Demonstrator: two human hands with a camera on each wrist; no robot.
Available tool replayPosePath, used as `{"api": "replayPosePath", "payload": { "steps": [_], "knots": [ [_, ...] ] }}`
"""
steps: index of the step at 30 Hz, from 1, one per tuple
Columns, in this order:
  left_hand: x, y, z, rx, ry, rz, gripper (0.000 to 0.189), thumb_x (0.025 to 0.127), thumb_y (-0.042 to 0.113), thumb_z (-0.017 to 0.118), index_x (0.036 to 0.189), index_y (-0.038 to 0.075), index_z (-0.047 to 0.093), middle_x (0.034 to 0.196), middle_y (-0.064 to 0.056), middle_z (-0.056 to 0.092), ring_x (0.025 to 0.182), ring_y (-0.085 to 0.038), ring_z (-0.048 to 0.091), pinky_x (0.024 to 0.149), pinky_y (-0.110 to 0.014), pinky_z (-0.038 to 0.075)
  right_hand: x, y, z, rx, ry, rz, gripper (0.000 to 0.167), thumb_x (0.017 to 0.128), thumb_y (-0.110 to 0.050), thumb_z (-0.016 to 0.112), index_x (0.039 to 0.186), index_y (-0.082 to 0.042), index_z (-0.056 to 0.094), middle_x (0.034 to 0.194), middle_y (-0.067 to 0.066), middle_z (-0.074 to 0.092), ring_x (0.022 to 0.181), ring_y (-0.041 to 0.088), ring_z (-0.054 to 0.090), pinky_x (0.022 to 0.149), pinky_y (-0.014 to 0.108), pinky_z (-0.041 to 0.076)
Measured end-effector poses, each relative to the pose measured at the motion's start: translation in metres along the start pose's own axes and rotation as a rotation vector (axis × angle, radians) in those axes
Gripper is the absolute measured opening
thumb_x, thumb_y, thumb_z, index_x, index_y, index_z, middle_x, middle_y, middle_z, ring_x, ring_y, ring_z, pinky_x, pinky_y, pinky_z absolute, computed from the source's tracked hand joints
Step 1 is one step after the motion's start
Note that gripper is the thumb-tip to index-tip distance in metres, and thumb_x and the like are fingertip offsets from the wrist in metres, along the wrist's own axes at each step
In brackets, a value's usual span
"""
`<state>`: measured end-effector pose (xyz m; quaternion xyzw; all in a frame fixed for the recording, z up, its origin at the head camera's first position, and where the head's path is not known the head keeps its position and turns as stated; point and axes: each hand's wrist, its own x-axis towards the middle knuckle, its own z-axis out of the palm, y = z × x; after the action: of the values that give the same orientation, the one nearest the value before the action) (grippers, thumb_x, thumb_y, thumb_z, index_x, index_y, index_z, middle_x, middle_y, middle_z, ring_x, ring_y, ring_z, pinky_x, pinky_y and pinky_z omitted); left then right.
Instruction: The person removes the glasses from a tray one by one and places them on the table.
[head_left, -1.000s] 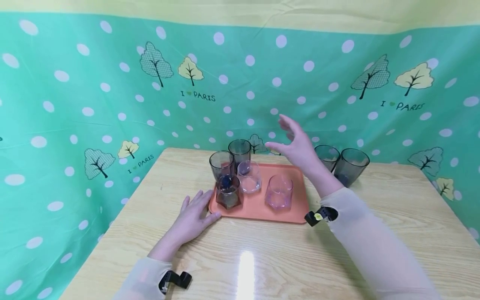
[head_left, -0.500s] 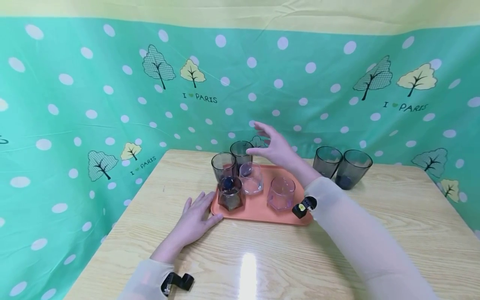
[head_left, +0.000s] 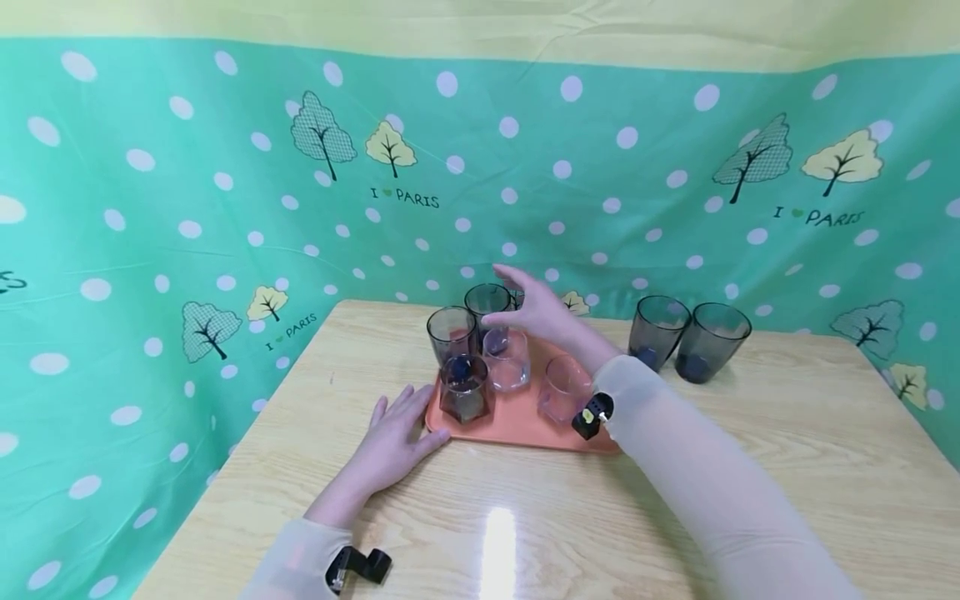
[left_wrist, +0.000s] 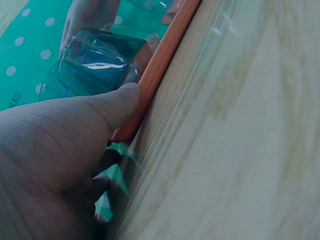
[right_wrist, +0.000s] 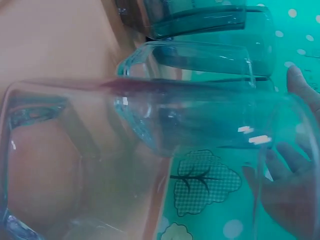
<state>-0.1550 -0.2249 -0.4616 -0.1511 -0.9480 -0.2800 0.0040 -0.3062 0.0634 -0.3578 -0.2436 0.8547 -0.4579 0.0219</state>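
My left hand (head_left: 386, 446) rests at the near left corner of an orange tray (head_left: 517, 425), its thumb (left_wrist: 122, 102) against the rim in the left wrist view. My right hand (head_left: 536, 317) hovers over the tray's back, fingers spread in a loose curve with nothing between them. Closest to it is a tall grey glass (head_left: 480, 302); thumb and fingers overlap its right side in the head view. A second tall grey glass (head_left: 448, 332), a short dark glass (head_left: 463, 400) and a short clear glass (head_left: 510, 371) stand nearby. Under my right wrist is a pink glass (head_left: 558, 392).
Two more tall grey glasses (head_left: 656, 333) stand side by side on the wooden table (head_left: 420, 542), right of the tray. A green dotted curtain (head_left: 510, 150) hangs behind and along the left side. My right forearm crosses the tray's right end.
My right hand has moved left and down, from above the tray's back right to beside the tall grey glass at the back. My left hand stays at the tray corner.
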Motion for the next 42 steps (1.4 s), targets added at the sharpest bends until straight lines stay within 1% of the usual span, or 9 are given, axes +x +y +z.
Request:
{"api": "replayPosePath", "payload": {
  "steps": [5, 6, 7, 12, 13, 16, 21, 31, 42],
  "knots": [
    [-0.002, -0.001, 0.002, -0.003, 0.0, -0.002, 0.087, 0.107, 0.05, 0.072, 0.17, 0.002, 0.038, 0.173, -0.019, 0.041, 0.165, -0.046, 0.024, 0.131, -0.071, -0.001, 0.002, 0.003, 0.006, -0.035, -0.031, 0.018, 0.1, 0.095, -0.03, 0.092, 0.175, -0.016, 0.034, 0.178, 0.007, 0.035, 0.163, 0.033, 0.033, 0.131, 0.053, 0.032],
    [-0.002, 0.0, 0.002, -0.001, 0.0, -0.002, 0.087, 0.107, 0.049, 0.072, 0.17, 0.001, 0.038, 0.173, -0.019, 0.041, 0.165, -0.046, 0.024, 0.131, -0.071, -0.001, 0.003, 0.004, 0.007, -0.032, -0.038, 0.02, 0.1, 0.095, -0.03, 0.092, 0.175, -0.015, 0.034, 0.178, 0.007, 0.035, 0.159, 0.034, 0.039, 0.129, 0.053, 0.035],
    [-0.002, 0.0, 0.002, 0.0, 0.0, -0.001, 0.087, 0.107, 0.049, 0.073, 0.17, 0.001, 0.038, 0.173, -0.019, 0.041, 0.165, -0.046, 0.024, 0.131, -0.071, -0.001, 0.004, 0.003, 0.007, -0.03, -0.044, 0.024, 0.099, 0.095, -0.029, 0.092, 0.175, -0.015, 0.034, 0.178, 0.008, 0.036, 0.158, 0.035, 0.041, 0.128, 0.053, 0.037],
    [0.001, 0.001, 0.0, 0.01, 0.008, 0.01, 0.087, 0.106, 0.047, 0.074, 0.17, 0.0, 0.038, 0.173, -0.02, 0.04, 0.164, -0.046, 0.025, 0.131, -0.071, 0.0, 0.008, 0.002, 0.007, -0.027, -0.06, 0.054, 0.097, 0.097, -0.028, 0.09, 0.175, -0.016, 0.033, 0.177, 0.01, 0.036, 0.153, 0.037, 0.047, 0.121, 0.053, 0.045],
    [0.002, 0.001, -0.001, 0.011, 0.011, 0.016, 0.087, 0.106, 0.047, 0.073, 0.17, 0.001, 0.038, 0.173, -0.02, 0.04, 0.164, -0.046, 0.025, 0.131, -0.071, 0.0, 0.009, 0.001, 0.007, -0.035, -0.054, 0.058, 0.097, 0.097, -0.028, 0.09, 0.175, -0.016, 0.033, 0.177, 0.011, 0.035, 0.158, 0.036, 0.041, 0.123, 0.053, 0.043],
    [0.004, 0.002, -0.002, 0.011, 0.016, 0.021, 0.087, 0.107, 0.048, 0.073, 0.17, 0.002, 0.038, 0.173, -0.018, 0.04, 0.165, -0.046, 0.025, 0.131, -0.07, -0.001, 0.011, -0.001, 0.007, -0.06, -0.038, 0.064, 0.096, 0.097, -0.027, 0.09, 0.175, -0.016, 0.034, 0.177, 0.012, 0.036, 0.161, 0.036, 0.036, 0.127, 0.054, 0.038],
    [0.005, 0.002, -0.002, 0.001, -0.004, 0.005, 0.087, 0.107, 0.051, 0.071, 0.171, 0.003, 0.037, 0.174, -0.017, 0.04, 0.166, -0.044, 0.022, 0.132, -0.069, -0.003, 0.013, 0.003, 0.011, -0.08, -0.031, 0.078, 0.097, 0.097, -0.025, 0.09, 0.175, -0.012, 0.033, 0.177, 0.013, 0.036, 0.162, 0.035, 0.034, 0.13, 0.052, 0.033],
    [0.0, 0.0, -0.003, 0.0, -0.007, -0.009, 0.087, 0.107, 0.051, 0.072, 0.171, 0.003, 0.038, 0.174, -0.017, 0.041, 0.166, -0.044, 0.023, 0.132, -0.069, -0.002, 0.013, 0.006, 0.018, -0.073, -0.014, 0.099, 0.093, 0.097, -0.028, 0.09, 0.173, -0.013, 0.038, 0.175, 0.012, 0.041, 0.16, 0.035, 0.038, 0.129, 0.054, 0.036],
    [0.0, -0.002, 0.0, 0.001, -0.004, 0.0, 0.086, 0.107, 0.051, 0.071, 0.171, 0.003, 0.038, 0.174, -0.017, 0.041, 0.166, -0.044, 0.023, 0.132, -0.07, -0.002, 0.008, 0.009, 0.017, -0.053, 0.047, 0.151, 0.092, 0.095, -0.034, 0.092, 0.171, -0.017, 0.043, 0.173, 0.01, 0.045, 0.156, 0.035, 0.044, 0.123, 0.055, 0.044]
  ]
}}
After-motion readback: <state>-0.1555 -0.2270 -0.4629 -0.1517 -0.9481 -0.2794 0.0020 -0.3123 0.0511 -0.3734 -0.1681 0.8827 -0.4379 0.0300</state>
